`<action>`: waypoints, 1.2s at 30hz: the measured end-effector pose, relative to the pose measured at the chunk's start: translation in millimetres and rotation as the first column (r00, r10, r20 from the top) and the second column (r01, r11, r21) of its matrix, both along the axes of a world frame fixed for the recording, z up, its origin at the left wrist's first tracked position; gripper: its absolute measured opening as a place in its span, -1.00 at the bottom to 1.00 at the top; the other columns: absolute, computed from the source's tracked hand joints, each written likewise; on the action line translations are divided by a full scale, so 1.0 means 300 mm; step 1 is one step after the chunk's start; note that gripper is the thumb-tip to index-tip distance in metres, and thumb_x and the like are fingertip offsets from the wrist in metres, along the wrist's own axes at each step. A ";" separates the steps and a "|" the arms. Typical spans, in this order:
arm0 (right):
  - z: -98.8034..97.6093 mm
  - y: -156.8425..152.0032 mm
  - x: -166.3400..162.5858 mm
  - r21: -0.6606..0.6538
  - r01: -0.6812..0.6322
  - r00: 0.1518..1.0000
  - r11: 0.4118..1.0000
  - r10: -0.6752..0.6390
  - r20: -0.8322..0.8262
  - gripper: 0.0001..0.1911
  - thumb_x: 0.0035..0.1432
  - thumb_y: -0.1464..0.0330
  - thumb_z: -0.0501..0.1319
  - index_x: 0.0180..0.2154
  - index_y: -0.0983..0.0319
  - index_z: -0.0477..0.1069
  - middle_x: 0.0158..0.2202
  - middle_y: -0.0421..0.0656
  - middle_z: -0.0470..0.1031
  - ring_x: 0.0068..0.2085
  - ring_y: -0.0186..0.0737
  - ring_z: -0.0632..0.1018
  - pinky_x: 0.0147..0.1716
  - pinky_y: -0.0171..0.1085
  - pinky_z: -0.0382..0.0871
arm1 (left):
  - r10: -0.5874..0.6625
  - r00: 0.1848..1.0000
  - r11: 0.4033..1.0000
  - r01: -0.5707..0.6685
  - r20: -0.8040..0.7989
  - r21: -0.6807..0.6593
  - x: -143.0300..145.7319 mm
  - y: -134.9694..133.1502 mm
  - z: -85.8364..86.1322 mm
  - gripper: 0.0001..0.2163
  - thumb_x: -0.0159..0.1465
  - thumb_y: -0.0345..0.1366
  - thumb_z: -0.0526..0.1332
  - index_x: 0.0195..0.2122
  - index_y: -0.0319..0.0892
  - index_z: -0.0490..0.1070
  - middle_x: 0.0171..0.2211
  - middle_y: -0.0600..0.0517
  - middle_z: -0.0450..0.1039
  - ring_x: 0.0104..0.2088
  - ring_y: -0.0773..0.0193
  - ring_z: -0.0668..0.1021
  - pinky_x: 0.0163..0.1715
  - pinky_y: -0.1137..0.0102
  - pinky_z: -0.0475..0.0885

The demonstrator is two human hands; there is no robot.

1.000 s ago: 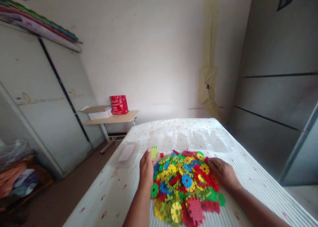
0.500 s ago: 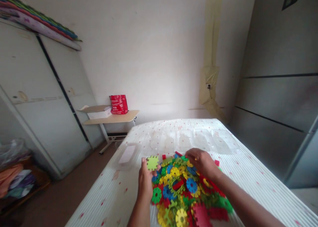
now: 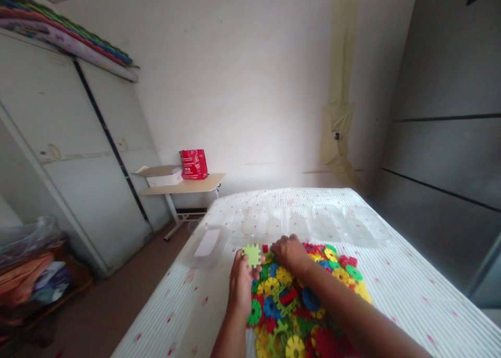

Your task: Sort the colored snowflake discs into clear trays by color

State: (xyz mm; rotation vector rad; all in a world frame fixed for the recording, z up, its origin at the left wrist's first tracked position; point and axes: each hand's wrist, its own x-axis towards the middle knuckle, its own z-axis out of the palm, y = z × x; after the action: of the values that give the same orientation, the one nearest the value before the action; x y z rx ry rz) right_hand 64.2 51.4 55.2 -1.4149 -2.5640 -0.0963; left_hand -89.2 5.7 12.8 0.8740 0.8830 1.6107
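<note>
A heap of coloured plastic gear-shaped pieces (image 3: 309, 300) lies on the white striped bed (image 3: 391, 274) in front of me. My left hand (image 3: 242, 282) pinches a light green square notched piece (image 3: 251, 254) and holds it up at the heap's far left edge. My right hand (image 3: 289, 253) has reached across the heap, fingers curled, right beside the green piece and a small red piece (image 3: 265, 248). Whether those fingers grip anything is hidden.
Clear plastic containers (image 3: 313, 219) sit in a row on the bed beyond the heap, with a clear lid (image 3: 203, 246) at the left. A small table (image 3: 183, 187) with a red bag (image 3: 193, 164) stands by the wall. Wardrobes flank both sides.
My right hand has swept from the heap's right side across to the left, up to the green piece. My left hand has turned the green piece flat to the camera and raised it slightly.
</note>
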 end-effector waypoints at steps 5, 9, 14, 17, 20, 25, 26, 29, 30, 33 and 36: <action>0.055 -0.049 0.084 0.015 0.045 0.977 0.999 -0.041 -0.208 -0.74 0.24 0.42 -0.02 -0.35 0.25 0.43 -0.37 -0.11 0.51 -0.33 -0.25 0.47 -0.34 -0.32 0.22 | 0.110 0.984 0.993 -0.114 -0.142 -0.026 -0.001 -0.011 0.012 -0.64 0.06 -0.04 0.25 -0.23 -0.21 0.37 -0.53 0.10 0.44 -0.57 0.39 0.45 -0.52 0.50 0.32; 0.060 -0.110 0.149 -0.207 -0.094 0.718 0.974 -0.077 -0.691 -0.83 0.13 0.34 0.09 -0.41 0.25 0.40 -0.54 -0.26 0.37 -0.49 -0.36 0.36 -0.49 -0.40 0.17 | 0.041 0.987 0.993 -0.058 -0.153 -0.107 0.028 -0.029 0.032 -0.46 -0.05 -0.01 0.32 -0.11 -0.27 0.37 -0.47 0.05 0.47 -0.50 0.26 0.54 -0.47 0.43 0.40; 0.017 -0.165 0.151 -0.245 -0.195 0.542 0.950 -0.104 -0.834 -0.85 0.08 0.34 0.12 -0.36 0.26 0.42 -0.54 -0.28 0.34 -0.51 -0.38 0.31 -0.52 -0.40 0.16 | -0.038 0.995 0.985 0.021 -0.097 -0.171 0.085 -0.055 0.019 -0.34 -0.03 -0.01 0.32 0.03 -0.31 0.30 -0.26 -0.10 0.51 -0.40 0.19 0.58 -0.32 0.33 0.46; 0.000 -0.179 0.140 -0.159 -0.083 0.648 0.984 -0.068 -0.759 -0.81 0.05 0.41 0.13 -0.26 0.25 0.44 -0.56 -0.27 0.35 -0.52 -0.37 0.32 -0.52 -0.40 0.16 | -0.042 0.995 0.976 0.022 -0.092 -0.216 0.098 -0.056 -0.003 -0.33 0.00 0.00 0.29 0.07 -0.32 0.28 -0.20 -0.15 0.51 -0.41 0.20 0.59 -0.29 0.31 0.46; 0.001 -0.188 0.139 -0.125 -0.040 0.725 0.991 -0.057 -0.686 -0.76 0.06 0.44 0.11 -0.20 0.24 0.44 -0.56 -0.26 0.39 -0.53 -0.35 0.36 -0.53 -0.40 0.16 | -0.064 0.988 0.976 0.033 -0.137 -0.217 0.098 -0.052 -0.016 -0.34 0.02 0.01 0.27 0.06 -0.33 0.29 -0.23 -0.15 0.53 -0.44 0.20 0.59 -0.28 0.30 0.45; 0.012 -0.196 0.135 -0.101 -0.018 0.751 0.995 -0.054 -0.658 -0.80 0.08 0.47 0.09 -0.25 0.25 0.44 -0.43 -0.19 0.49 -0.43 -0.31 0.46 -0.44 -0.40 0.23 | -0.120 0.965 0.982 0.081 -0.234 -0.173 0.101 -0.061 -0.011 -0.36 0.04 0.05 0.23 0.05 -0.32 0.31 -0.27 -0.12 0.55 -0.40 0.16 0.59 -0.23 0.26 0.43; 0.012 -0.196 0.133 -0.098 -0.014 0.753 0.995 -0.054 -0.656 -0.80 0.08 0.47 0.10 -0.25 0.24 0.44 -0.41 -0.19 0.50 -0.42 -0.30 0.47 -0.42 -0.40 0.24 | -0.120 0.963 0.982 0.079 -0.243 -0.172 0.102 -0.064 -0.007 -0.36 0.05 0.06 0.22 0.05 -0.30 0.32 -0.25 -0.12 0.54 -0.40 0.16 0.59 -0.21 0.26 0.42; 0.005 -0.194 0.126 -0.093 -0.001 0.741 0.996 -0.062 -0.668 -0.81 0.07 0.47 0.11 -0.26 0.23 0.43 -0.41 -0.19 0.51 -0.40 -0.29 0.48 -0.40 -0.39 0.26 | -0.136 0.961 0.982 0.099 -0.241 -0.160 0.107 -0.072 0.005 -0.41 0.08 0.06 0.20 0.03 -0.26 0.35 -0.16 -0.13 0.51 -0.37 0.18 0.59 -0.22 0.29 0.44; 0.003 -0.193 0.125 -0.090 0.002 0.734 0.996 -0.063 -0.676 -0.83 0.07 0.47 0.11 -0.27 0.23 0.42 -0.41 -0.20 0.50 -0.41 -0.30 0.48 -0.40 -0.39 0.27 | -0.153 0.958 0.982 0.121 -0.241 -0.143 0.108 -0.073 0.009 -0.44 0.09 0.05 0.19 0.02 -0.25 0.36 -0.15 -0.13 0.50 -0.35 0.18 0.58 -0.24 0.31 0.44; 0.000 -0.192 0.125 -0.074 0.004 0.718 0.997 -0.055 -0.694 -0.87 0.09 0.46 0.11 -0.30 0.24 0.41 -0.45 -0.21 0.48 -0.44 -0.32 0.47 -0.43 -0.40 0.27 | -0.215 0.932 0.977 0.203 -0.293 -0.073 0.112 -0.072 0.016 -0.50 0.10 0.00 0.20 -0.03 -0.25 0.39 -0.21 -0.10 0.53 -0.33 0.17 0.57 -0.29 0.35 0.45; -0.003 -0.195 0.125 -0.060 0.003 0.730 0.998 -0.043 -0.682 -0.88 0.10 0.46 0.11 -0.30 0.23 0.40 -0.45 -0.21 0.48 -0.44 -0.31 0.47 -0.42 -0.39 0.30 | -0.247 0.899 0.968 0.246 -0.362 -0.050 0.112 -0.066 0.015 -0.53 0.11 -0.04 0.22 -0.04 -0.25 0.38 -0.28 -0.06 0.54 -0.35 0.19 0.57 -0.31 0.37 0.46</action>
State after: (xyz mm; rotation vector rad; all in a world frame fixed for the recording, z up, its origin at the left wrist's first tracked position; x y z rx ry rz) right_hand 101.7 -7.2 54.3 -1.1922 -1.9320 0.4255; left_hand -55.5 -14.1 17.2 1.2583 0.9850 1.2447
